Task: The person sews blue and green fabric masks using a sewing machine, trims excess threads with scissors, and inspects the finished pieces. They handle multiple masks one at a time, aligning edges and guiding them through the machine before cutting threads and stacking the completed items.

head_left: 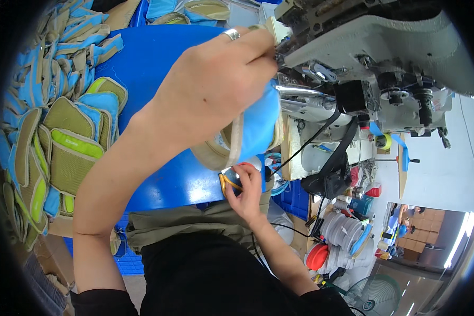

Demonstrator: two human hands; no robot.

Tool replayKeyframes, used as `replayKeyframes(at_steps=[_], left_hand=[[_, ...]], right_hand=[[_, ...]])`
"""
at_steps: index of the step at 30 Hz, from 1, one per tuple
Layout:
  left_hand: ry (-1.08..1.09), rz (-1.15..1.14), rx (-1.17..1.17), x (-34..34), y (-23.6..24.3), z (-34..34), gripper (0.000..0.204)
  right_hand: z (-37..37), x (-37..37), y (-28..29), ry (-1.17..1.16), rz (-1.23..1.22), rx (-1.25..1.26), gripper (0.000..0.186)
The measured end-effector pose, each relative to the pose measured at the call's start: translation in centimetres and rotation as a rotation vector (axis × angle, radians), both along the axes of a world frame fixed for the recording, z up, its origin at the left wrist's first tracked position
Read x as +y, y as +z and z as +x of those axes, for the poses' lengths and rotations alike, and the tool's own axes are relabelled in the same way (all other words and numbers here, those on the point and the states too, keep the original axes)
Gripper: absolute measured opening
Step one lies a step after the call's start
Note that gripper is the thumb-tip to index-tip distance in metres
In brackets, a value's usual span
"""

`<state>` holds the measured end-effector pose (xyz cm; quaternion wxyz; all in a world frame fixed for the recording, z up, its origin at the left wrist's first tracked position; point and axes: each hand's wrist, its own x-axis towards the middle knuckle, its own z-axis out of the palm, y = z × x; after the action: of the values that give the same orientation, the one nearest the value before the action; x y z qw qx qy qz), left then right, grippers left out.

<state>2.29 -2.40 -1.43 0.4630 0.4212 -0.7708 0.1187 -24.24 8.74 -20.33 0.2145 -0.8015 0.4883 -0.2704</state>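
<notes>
My left hand [216, 87], with a ring on one finger, reaches up to the head of an industrial sewing machine [374, 47]. Its fingers are curled together there, and what they pinch is hidden. Below its wrist, a blue and tan padded fabric piece [258, 126] with tan binding lies at the machine, partly covered by the hand. Closer to my body, my right hand [246, 195] has its fingers closed around a small rounded object [229, 180], dark with an orange-yellow edge; its kind is unclear.
A blue table [158, 179] spreads under my arms. Many blue, tan and green fabric pieces [68, 142] are heaped at the left. On the right are a black cable [310, 142], white spools [339, 231], a red spool [317, 256] and a fan [374, 295].
</notes>
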Motion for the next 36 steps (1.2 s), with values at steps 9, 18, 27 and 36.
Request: replayKeyframes(at_steps=[9,18,27,36], left_hand=[[0.025,-0.067,0.054,-0.4,-0.6,-0.5,0.014],[-0.025,-0.005,0.188,0.0,-0.6,-0.9,0.015],[0.015,0.008,0.204,0.1,-0.1,-1.3,0.007],[-0.012,-0.039,0.189,-0.1,-0.2,-1.0,0.01]], right_hand=[[-0.2,0.0,-0.1,0.012,-0.016,-0.011,0.056],[2.2,-3.8,12.7,-0.127,-0.205,-0.431,0.043],[8.2,-11.0,22.1,-0.15,-0.267,-0.144,0.024],[9.3,-11.3,22.9,-0.245,-0.222,-0.074,0.022]])
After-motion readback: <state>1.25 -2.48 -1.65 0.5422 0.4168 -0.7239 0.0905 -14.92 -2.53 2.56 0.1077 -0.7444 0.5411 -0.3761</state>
